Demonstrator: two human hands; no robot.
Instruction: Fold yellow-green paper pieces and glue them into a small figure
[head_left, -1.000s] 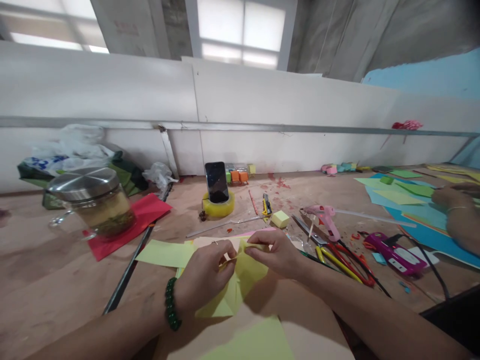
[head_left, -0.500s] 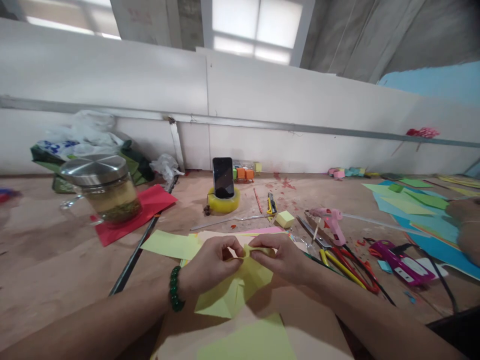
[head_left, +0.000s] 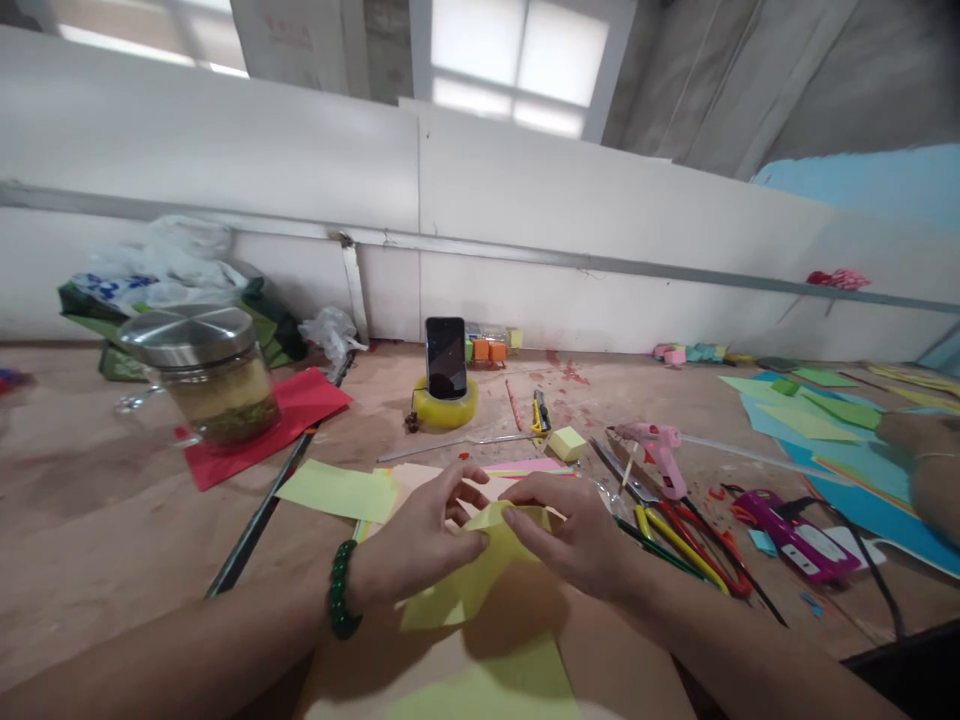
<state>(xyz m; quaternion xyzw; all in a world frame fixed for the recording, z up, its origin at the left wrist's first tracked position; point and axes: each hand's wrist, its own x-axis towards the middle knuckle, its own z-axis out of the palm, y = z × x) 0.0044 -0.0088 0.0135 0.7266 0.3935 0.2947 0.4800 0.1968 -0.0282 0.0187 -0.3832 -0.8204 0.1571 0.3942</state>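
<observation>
Yellow paper (head_left: pixel 480 570) between both hands' fingers (head_left: pixel 517 520)

Co-worker's arm (head_left: pixel 926 470) blurred, cut off right; yellow paper (head_left: pixel 469 580) partly hidden under hands.
</observation>
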